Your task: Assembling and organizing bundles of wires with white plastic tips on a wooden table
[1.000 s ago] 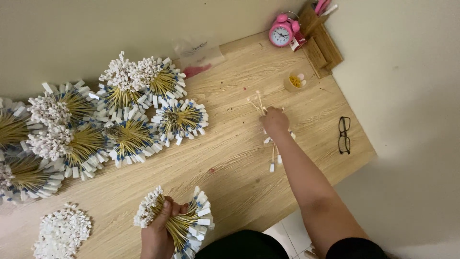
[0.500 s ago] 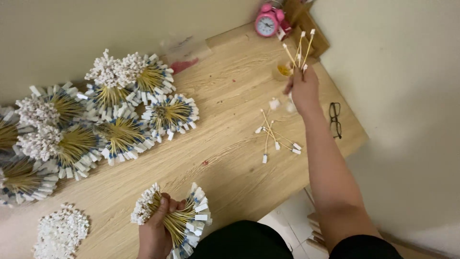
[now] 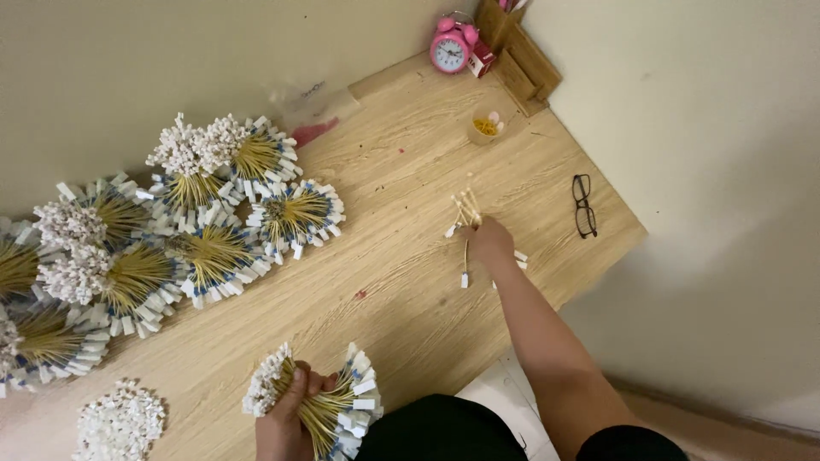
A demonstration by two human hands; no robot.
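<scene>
Your left hand (image 3: pixel 286 418) clamps the stick bundle (image 3: pixel 320 405) upright, keeping it gathered. Your right hand (image 3: pixel 489 243), beyond the bundle, pinches loose sticks (image 3: pixel 466 209) together.

Left hand (image 3: pixel 286 416) fisted close to the body, right hand (image 3: pixel 489 242) stretched forward, fingers curled down, arm straight

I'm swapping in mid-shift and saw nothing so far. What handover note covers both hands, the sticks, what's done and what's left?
Left hand: gripping a tied bundle of tagged sticks at the table's near edge.
Right hand: on the table, closed on a few sticks.
Loose sticks lie beside that hand.
Done: finished bundles piled at the left.
Left: the loose sticks are not yet in the held bundle.
</scene>
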